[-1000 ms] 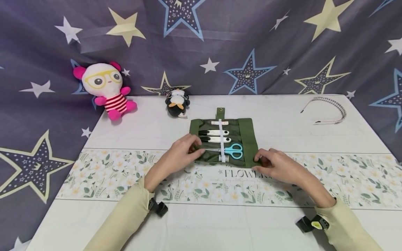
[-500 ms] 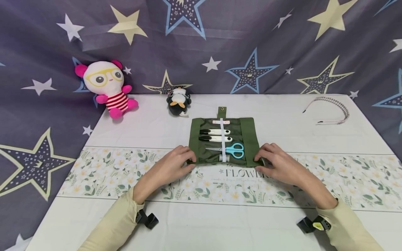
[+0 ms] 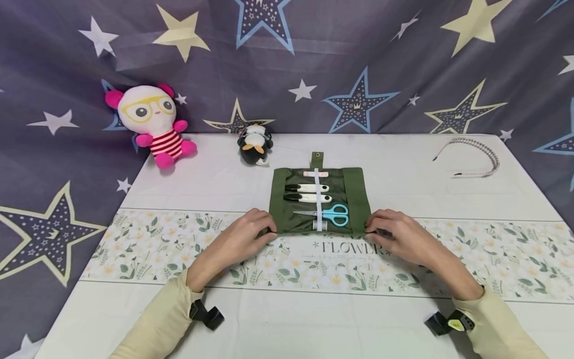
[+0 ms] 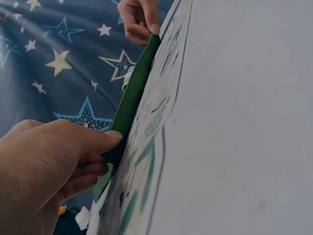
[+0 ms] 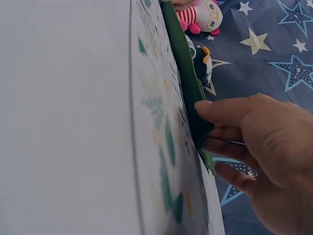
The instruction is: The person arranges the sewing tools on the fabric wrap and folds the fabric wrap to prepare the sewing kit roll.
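A dark green fabric sewing kit (image 3: pixel 356 199) lies unfolded on the table, its snap tab (image 3: pixel 317 159) pointing away. Under its white elastic strap (image 3: pixel 319 199) sit blue-handled scissors (image 3: pixel 335 215), two white-and-black thread snips (image 3: pixel 309 188) and a small pale item at the top; a small spool-like roll is tucked at the near edge. My left hand (image 3: pixel 244 234) pinches the kit's near left corner between thumb and fingers. At the near right corner, my right hand (image 3: pixel 399 234) pinches the fabric likewise. Both wrist views show the near edge slightly raised between the hands.
A pink-and-white plush toy (image 3: pixel 157 124) leans at the back left, with a small penguin plush (image 3: pixel 254 144) right of it. A beaded headband (image 3: pixel 475 154) lies at the back right. A floral band with printed lettering crosses the white tablecloth (image 3: pixel 314 324).
My left hand has moved from over the scissor blades down to the kit's near left corner and taken hold there. My right hand has stayed at the right corner, shifting only slightly.
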